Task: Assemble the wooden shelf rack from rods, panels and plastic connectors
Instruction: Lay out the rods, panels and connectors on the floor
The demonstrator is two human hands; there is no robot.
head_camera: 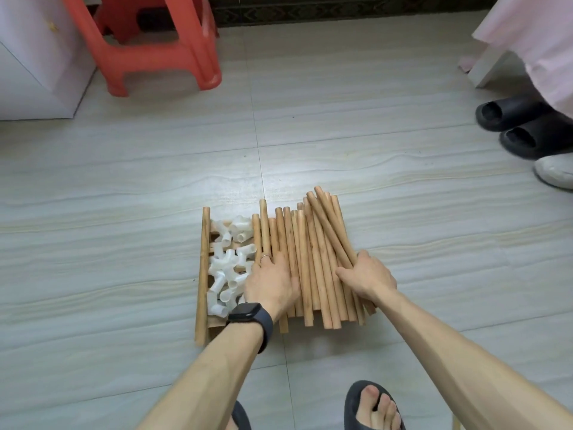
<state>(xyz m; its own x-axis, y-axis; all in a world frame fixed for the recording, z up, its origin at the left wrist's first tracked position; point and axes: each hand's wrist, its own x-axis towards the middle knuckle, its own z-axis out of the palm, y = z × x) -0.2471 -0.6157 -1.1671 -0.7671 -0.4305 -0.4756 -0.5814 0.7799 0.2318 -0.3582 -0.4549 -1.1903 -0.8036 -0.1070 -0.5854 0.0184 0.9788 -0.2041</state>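
Observation:
Several wooden rods point(313, 243) lie side by side on a wooden panel point(214, 328) on the tiled floor. A pile of white plastic connectors point(228, 262) sits on the panel's left part, beside one long rod point(203, 274) along the left edge. My left hand point(273, 282) rests flat on the rods next to the connectors, fingers straight. My right hand point(366, 276) grips a few rods point(333, 231) lying slantwise on top of the pile at the right.
A red plastic stool point(161, 41) stands at the back left beside a white cabinet point(37, 72). Black slippers point(524, 125) and a white shoe point(555, 170) lie at the right, under pink cloth point(539, 41). My sandalled foot point(372, 408) is near the bottom edge.

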